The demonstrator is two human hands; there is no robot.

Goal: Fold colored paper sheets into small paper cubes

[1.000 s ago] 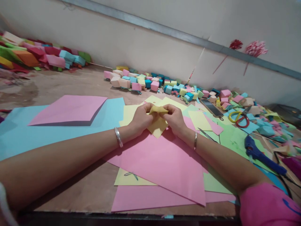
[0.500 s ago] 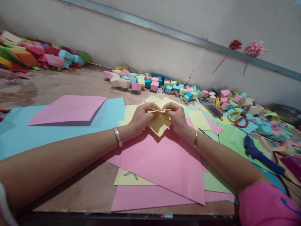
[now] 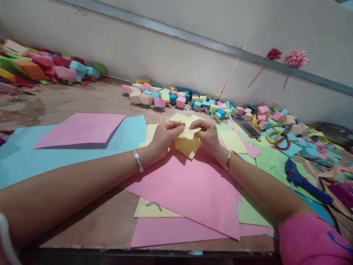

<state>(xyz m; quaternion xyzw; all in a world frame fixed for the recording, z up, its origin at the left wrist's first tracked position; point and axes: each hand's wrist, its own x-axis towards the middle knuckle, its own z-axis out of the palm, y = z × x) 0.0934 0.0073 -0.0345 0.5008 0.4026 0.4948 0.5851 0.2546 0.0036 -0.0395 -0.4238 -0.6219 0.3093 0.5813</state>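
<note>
A small folded piece of yellow paper [image 3: 188,144] is held up between my two hands, one corner pointing down toward me. My left hand [image 3: 166,137] is closed, its thumb and fingers pinching together at the paper's upper left edge. On the other side my right hand [image 3: 207,135] pinches the paper's upper right edge, where a flap sticks out. Beneath the hands lies a large pink sheet [image 3: 190,195], partly over a yellow sheet [image 3: 146,210] with a pen drawing.
At left, a pink sheet [image 3: 82,129] rests on a blue sheet [image 3: 22,158]. Colored paper boxes [image 3: 180,102] line the wall. To the right are a phone [image 3: 247,127], scissors [image 3: 281,140] and a blue glue gun [image 3: 307,182] with a cord.
The yellow paper has tilted and turned slightly, its lower corner shifting right and a flap now showing on top. My left fingers have straightened along its edge.
</note>
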